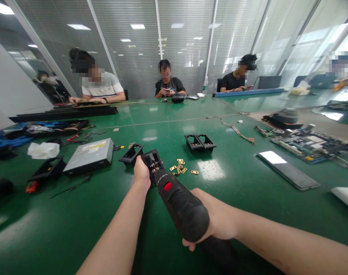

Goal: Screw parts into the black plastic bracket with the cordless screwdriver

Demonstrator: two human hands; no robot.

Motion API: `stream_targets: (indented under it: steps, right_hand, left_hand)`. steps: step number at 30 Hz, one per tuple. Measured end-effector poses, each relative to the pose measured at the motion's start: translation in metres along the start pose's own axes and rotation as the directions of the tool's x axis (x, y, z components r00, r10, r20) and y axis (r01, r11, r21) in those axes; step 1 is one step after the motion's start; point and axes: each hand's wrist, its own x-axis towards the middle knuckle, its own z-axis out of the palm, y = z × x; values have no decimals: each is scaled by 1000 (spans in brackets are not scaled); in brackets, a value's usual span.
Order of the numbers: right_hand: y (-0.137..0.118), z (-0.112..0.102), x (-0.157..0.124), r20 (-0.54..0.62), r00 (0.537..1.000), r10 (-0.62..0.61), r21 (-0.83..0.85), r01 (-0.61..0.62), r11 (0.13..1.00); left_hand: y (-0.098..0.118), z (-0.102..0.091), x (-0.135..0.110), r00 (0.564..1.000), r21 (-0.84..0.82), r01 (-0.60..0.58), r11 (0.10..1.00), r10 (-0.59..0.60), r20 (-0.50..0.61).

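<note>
My left hand (142, 175) is closed on the side of a black plastic frame (151, 156), an open housing with small brass-coloured parts inside. In my right hand (201, 225) is a black cordless drill (182, 208) with a red switch on top. Its nose points into the frame; whether the bit touches a screw is hidden. Small brass plates (181, 168) with holes lie loosely just right of the frame. Another black frame (131, 154) sits left of my left hand, and a pair of joined black frames (200, 143) stands beyond the plates.
To the left lie a silver disc drive (89, 156), a black frame (47, 169) and crumpled white tissue (43, 150). A phone (287, 170), a circuit board (314, 143) and a beige cord (237, 130) are to the right. Several people sit across the green table (151, 122).
</note>
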Motion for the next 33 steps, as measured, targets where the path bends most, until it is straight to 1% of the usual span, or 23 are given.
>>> stream_targets:
  steps: [5, 12, 14, 18, 22, 26, 33]
  right_hand:
    - [-1, 1, 0, -9, 1000, 8, 11, -8, 1000]
    - [3, -3, 0, 2, 1000, 2, -5, -2, 1000]
    - [3, -4, 0, 2, 1000, -6, -50, 6, 999]
    - [1, -3, 0, -8, 999, -31, -194, 29, 981]
    - [-3, 2, 0, -57, 995, -83, -268, 65, 961]
    - [-5, 6, -1, -73, 991, -111, -284, 86, 955]
    - [-5, 3, -2, -54, 995, -89, -251, 73, 965]
  left_hand:
    - [-1, -1, 1, 1000, -5, 6, 1000, -6, -14]
    - [-1, -2, 1, 1000, 4, 18, 1000, -18, 10]
    - [-1, -3, 2, 1000, -3, 25, 1000, -25, 11]
    - [-2, -2, 3, 1000, -27, 29, 999, -29, -2]
    - [-3, -3, 5, 1000, -7, 9, 1000, -9, -1]
    - [-2, -3, 5, 1000, -13, 13, 1000, -13, -4]
    - [-2, -1, 3, 1000, -30, 18, 999, -18, -6]
